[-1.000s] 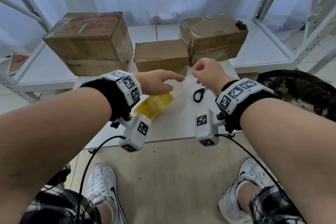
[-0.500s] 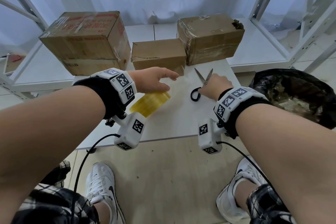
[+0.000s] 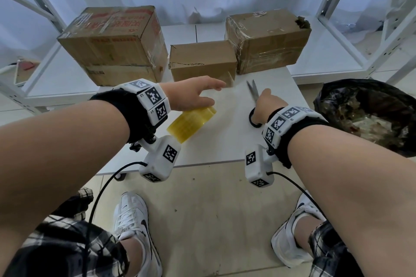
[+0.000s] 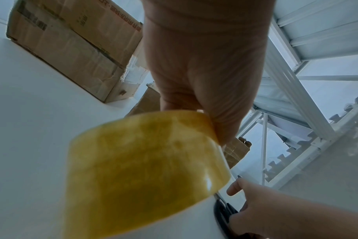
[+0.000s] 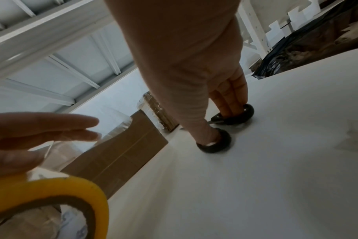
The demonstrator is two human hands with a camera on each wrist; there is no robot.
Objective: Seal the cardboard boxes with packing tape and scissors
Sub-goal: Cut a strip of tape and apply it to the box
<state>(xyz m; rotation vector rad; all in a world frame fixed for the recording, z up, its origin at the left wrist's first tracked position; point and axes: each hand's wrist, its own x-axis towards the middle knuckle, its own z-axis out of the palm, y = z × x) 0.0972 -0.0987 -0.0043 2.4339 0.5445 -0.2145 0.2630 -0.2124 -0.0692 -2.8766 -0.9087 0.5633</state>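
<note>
Three cardboard boxes stand at the back of the white table [image 3: 216, 141]: a large one [image 3: 112, 45] on the left, a small one [image 3: 202, 60] in the middle, a taped one [image 3: 267, 38] on the right. My left hand [image 3: 193, 94] holds the yellow tape roll [image 3: 191, 123] just above the table in front of the small box; in the left wrist view it pinches the roll's [image 4: 143, 169] top edge. My right hand [image 3: 267, 102] grips the black-handled scissors [image 3: 253, 92], thumb and fingers through the loops [image 5: 215, 140]. The blades are spread and point at the boxes.
A black bin bag [image 3: 371, 114] full of scraps sits just right of the table. White shelf frames [image 3: 337, 18] rise on both sides behind the boxes. The table's front edge lies under my wrists, with my feet on the floor below it.
My right hand dropped from in front of the small box onto the scissors and slipped into the handles; the blades now lie spread. The left hand with the roll barely moved.
</note>
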